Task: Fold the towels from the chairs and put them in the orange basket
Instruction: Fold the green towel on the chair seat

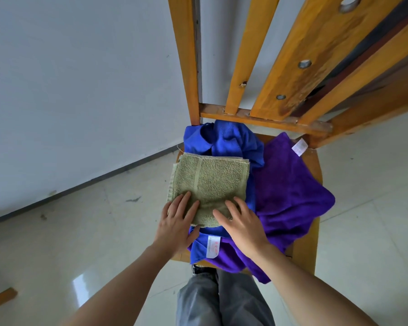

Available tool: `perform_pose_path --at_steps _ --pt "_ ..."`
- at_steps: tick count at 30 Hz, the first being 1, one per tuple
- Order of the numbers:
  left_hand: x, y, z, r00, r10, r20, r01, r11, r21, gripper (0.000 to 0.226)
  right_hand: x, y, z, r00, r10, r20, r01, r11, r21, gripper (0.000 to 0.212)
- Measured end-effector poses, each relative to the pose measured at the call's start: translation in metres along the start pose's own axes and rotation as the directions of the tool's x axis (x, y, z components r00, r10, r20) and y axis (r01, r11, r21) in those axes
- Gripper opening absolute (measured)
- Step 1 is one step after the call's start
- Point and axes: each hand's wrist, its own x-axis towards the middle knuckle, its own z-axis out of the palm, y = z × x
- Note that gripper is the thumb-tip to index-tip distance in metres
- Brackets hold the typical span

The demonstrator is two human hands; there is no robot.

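Note:
A folded olive-green towel (212,180) lies on top of a crumpled blue towel (224,140) on the seat of a wooden chair (313,165). A purple towel (290,198) is spread loosely over the right side of the seat and hangs off the front. My left hand (177,222) rests flat on the green towel's near left corner, fingers apart. My right hand (240,222) lies flat on its near right part, fingers spread. Neither hand grips anything. The orange basket is not in view.
The chair's slatted back (292,67) rises close in front of me. A white wall (80,78) stands to the left above a pale tiled floor (92,243). A wooden piece (0,298) lies at the lower left. My grey trouser legs (222,300) show below the seat.

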Motion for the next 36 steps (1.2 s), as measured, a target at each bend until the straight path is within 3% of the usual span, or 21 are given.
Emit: perform_pose_path --at_steps 4,7,12,15,17,21,25,28,31,36 --pt "0.007 0.006 -0.003 0.994 -0.106 -0.021 0.106 0.994 0.026 0.075 0.011 0.000 -0.008 0.995 -0.005 -0.098 0.009 0.999 0.040 0.037" --pt "0.013 0.006 -0.004 0.981 -0.134 -0.144 0.135 0.991 -0.003 0.054 0.015 0.007 -0.016 0.987 -0.055 -0.152 0.063 0.997 0.048 0.037" --pt "0.009 -0.002 -0.024 0.956 -0.007 -0.294 -0.010 0.998 -0.059 0.041 0.015 0.004 -0.037 0.975 -0.107 -0.197 0.105 0.994 -0.017 0.035" --pt "0.004 -0.006 -0.052 0.956 0.030 -0.293 -0.046 0.998 -0.049 0.034 0.019 -0.001 -0.063 0.963 -0.164 -0.213 0.153 0.986 -0.068 0.032" --pt "-0.007 0.000 -0.079 0.959 0.014 -0.282 -0.034 0.997 -0.064 0.041 0.021 -0.005 -0.091 0.953 -0.217 -0.213 0.202 0.975 -0.091 0.031" --pt "-0.030 0.011 -0.140 0.975 -0.066 -0.212 0.050 0.996 -0.077 0.070 0.035 -0.022 -0.150 0.945 -0.304 -0.121 0.295 0.952 -0.087 0.066" --pt "-0.061 0.017 -0.209 0.960 -0.213 -0.183 0.198 0.975 -0.097 0.068 0.057 -0.053 -0.213 0.912 -0.404 -0.075 0.398 0.914 -0.082 0.074" --pt "-0.101 0.024 -0.244 0.933 -0.300 -0.199 0.280 0.952 -0.121 0.057 0.055 -0.083 -0.242 0.844 -0.535 -0.027 0.529 0.841 -0.109 0.086" --pt "-0.144 0.034 -0.280 0.864 -0.470 -0.182 0.438 0.878 -0.192 0.033 0.052 -0.114 -0.252 0.760 -0.649 0.028 0.648 0.755 -0.101 0.096" --pt "-0.210 0.052 -0.322 0.626 -0.760 -0.175 0.738 0.649 -0.184 0.023 0.067 -0.169 -0.272 0.567 -0.823 -0.022 0.823 0.568 -0.020 0.097"
